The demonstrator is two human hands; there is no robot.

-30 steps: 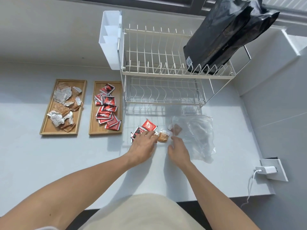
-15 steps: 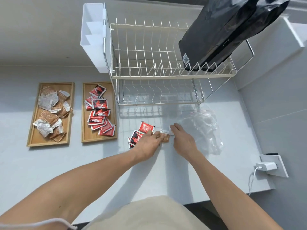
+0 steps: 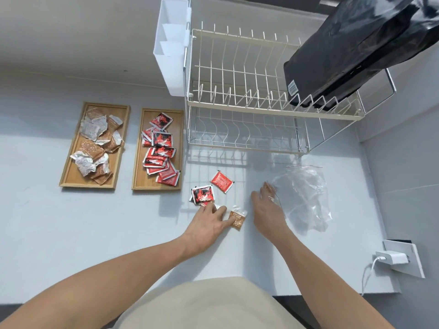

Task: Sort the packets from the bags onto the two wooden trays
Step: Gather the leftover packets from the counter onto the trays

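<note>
Home kitchen, dish rack [image 3: 249,96], white counter [image 3: 71,222]

Dish rack [image 3: 249,96], white caddy [image 3: 172,51], wall charger [image 3: 392,257].

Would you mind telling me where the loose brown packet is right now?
The brown packet lies on the counter between the two hands, touching the left hand fingertips, just below the loose red packets.

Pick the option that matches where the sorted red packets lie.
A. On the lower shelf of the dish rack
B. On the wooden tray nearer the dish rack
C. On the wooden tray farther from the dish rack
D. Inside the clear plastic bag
B: the red packets are piled on the wooden tray right beside the dish rack, while the other tray holds brown and silver packets.
</note>
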